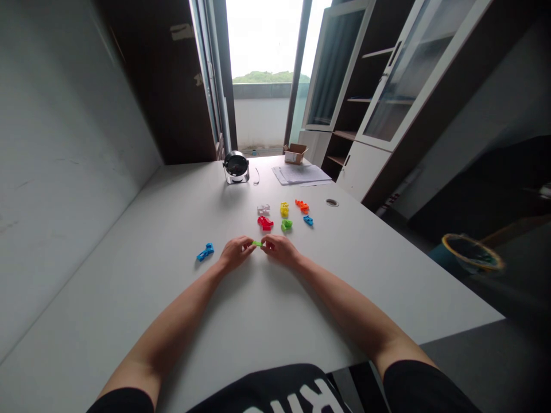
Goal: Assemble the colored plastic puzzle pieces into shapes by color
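My left hand (236,253) and my right hand (279,249) meet above the white desk (129,269). Between their fingertips they pinch a small lime-green plastic piece (257,243), which is mostly hidden by my fingers. A blue plastic piece (205,251) lies just left of my left hand. Farther ahead lie a white piece (263,210), a yellow piece (284,209), an orange piece (302,206), a red piece (265,223), a green piece (286,225) and a small blue piece (307,220).
At the desk's far end stand a round black-and-chrome desk fan (236,167), a stack of papers (301,174) and a small cardboard box (295,153). A cable grommet (332,202) is set in the desktop. A wall runs along the left edge, with cabinets beyond the far right corner.
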`<act>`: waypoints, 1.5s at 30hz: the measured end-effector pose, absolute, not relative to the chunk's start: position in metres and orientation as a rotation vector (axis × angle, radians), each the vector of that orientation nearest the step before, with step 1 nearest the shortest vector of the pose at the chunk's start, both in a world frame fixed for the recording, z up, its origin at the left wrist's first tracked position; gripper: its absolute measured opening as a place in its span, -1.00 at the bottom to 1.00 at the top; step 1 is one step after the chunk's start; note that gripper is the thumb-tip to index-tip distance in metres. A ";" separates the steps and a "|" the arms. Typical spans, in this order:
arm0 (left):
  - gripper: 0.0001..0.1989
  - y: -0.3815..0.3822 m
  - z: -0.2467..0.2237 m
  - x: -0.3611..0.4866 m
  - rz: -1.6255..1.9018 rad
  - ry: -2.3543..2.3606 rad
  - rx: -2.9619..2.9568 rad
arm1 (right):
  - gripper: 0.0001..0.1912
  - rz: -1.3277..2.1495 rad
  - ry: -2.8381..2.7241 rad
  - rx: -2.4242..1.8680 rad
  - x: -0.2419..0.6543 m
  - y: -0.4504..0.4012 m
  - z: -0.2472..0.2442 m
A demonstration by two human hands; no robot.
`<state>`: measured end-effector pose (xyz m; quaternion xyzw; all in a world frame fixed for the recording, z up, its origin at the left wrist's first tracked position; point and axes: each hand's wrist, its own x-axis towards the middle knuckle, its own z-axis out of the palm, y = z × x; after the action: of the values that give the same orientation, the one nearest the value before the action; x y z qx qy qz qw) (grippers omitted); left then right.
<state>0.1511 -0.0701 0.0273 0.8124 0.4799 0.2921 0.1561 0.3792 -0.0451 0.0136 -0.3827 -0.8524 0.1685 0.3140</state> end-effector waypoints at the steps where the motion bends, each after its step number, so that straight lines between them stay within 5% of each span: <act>1: -0.75 -0.070 0.027 0.151 0.834 1.370 2.328 | -0.92 0.444 -2.247 -1.007 0.379 -0.045 0.014; 45: -0.82 -0.070 0.025 0.151 0.868 1.356 2.336 | -0.86 0.204 -2.328 -1.111 0.382 -0.048 0.018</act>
<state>0.1506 -0.0696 0.0247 0.8139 0.4725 0.3024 0.1514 0.3820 -0.0482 0.0177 -0.4129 -0.8654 0.0758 0.2737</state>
